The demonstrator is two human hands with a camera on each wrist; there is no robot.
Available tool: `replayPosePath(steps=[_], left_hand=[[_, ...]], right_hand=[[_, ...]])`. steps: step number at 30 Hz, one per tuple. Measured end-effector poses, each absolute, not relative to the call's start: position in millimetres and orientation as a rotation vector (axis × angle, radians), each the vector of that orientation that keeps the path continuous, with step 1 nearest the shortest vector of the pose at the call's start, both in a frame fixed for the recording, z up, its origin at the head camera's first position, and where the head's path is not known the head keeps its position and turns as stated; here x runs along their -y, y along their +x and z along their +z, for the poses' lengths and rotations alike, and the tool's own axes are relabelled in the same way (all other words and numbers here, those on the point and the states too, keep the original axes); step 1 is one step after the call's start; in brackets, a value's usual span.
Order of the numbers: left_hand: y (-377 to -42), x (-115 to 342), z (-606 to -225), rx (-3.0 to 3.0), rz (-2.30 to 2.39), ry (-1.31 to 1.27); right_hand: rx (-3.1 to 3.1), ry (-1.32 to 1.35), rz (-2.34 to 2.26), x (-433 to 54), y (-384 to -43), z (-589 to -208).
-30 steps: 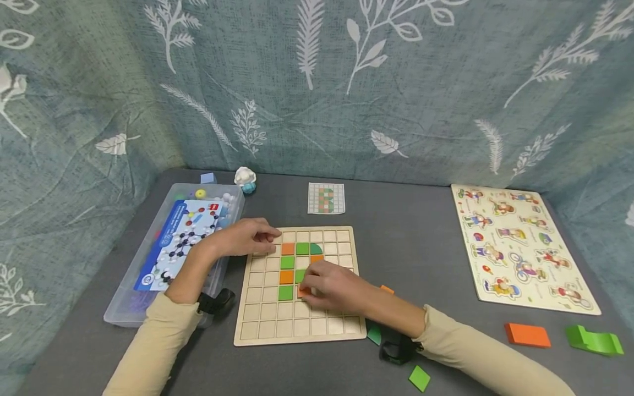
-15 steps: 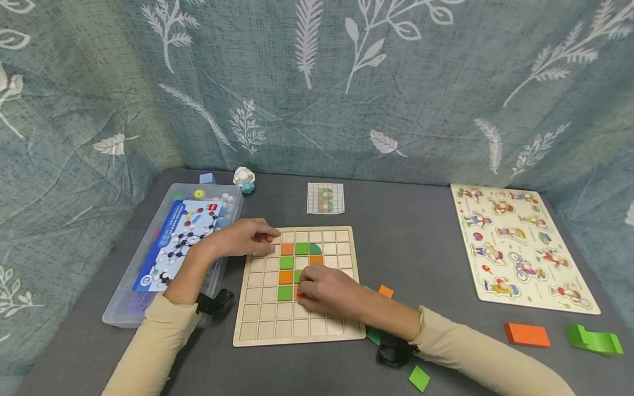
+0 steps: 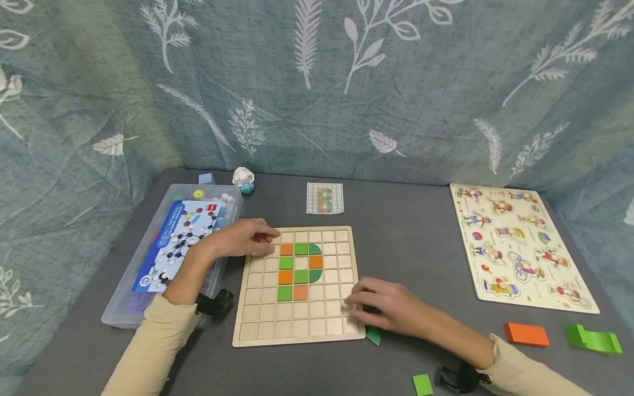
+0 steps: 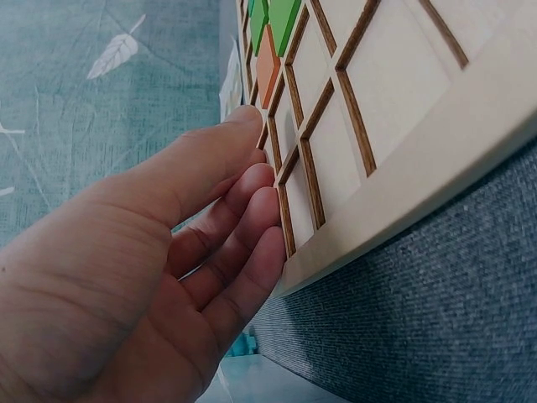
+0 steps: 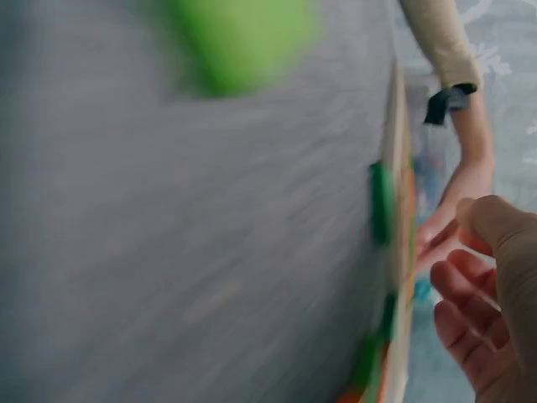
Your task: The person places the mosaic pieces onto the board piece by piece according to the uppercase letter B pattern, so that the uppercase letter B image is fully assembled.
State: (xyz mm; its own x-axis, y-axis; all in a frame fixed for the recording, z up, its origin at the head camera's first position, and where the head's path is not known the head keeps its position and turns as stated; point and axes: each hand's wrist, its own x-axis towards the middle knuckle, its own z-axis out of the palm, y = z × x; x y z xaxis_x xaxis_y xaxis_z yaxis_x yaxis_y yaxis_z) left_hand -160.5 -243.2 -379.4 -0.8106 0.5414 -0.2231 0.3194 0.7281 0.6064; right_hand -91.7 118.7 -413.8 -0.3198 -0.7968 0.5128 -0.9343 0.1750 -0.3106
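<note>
A wooden grid board (image 3: 262,331) lies on the dark table. Orange, salmon (image 3: 300,292) and lime green square tiles (image 3: 284,293) fill part of its grid, with two dark green quarter-round tiles (image 3: 316,275) on their right side. My left hand (image 3: 242,237) rests at the board's upper left corner, fingertips against the edge and thumb over the frame, as the left wrist view shows. Above the board's right edge hovers my right hand (image 3: 388,305), fingers loosely bent and holding nothing. Below it a dark green tile (image 3: 373,335) lies beside the board.
A lime tile (image 3: 422,385) lies at the front. Behind the board is a small printed grid card (image 3: 324,198). A clear plastic box (image 3: 116,308) stands left, near a small white figurine (image 3: 243,177). At right are a picture puzzle board (image 3: 515,247), an orange block (image 3: 526,334) and a green block (image 3: 592,339).
My right hand has let go of the salmon tile, now lying in its cell, and has moved right to the board's edge. My left hand has stayed in place.
</note>
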Motion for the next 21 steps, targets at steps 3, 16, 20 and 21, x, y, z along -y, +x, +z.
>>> replayPosePath(steps=[3, 16, 20, 21], left_hand=[[-160, 244, -378, -2.546, 0.788, 0.666], [-160, 243, -379, -2.54, 0.792, 0.659], [-160, 244, -378, -2.544, 0.788, 0.664], [-161, 244, -379, -2.545, 0.787, 0.666]], right_hand=[[2.224, 1.652, 0.865, -139, -91, -415], [2.153, 1.78, 0.821, -158, -82, -417], [2.114, 1.827, 0.814, -157, -79, -420], [2.103, 1.834, 0.806, -157, -78, -421]])
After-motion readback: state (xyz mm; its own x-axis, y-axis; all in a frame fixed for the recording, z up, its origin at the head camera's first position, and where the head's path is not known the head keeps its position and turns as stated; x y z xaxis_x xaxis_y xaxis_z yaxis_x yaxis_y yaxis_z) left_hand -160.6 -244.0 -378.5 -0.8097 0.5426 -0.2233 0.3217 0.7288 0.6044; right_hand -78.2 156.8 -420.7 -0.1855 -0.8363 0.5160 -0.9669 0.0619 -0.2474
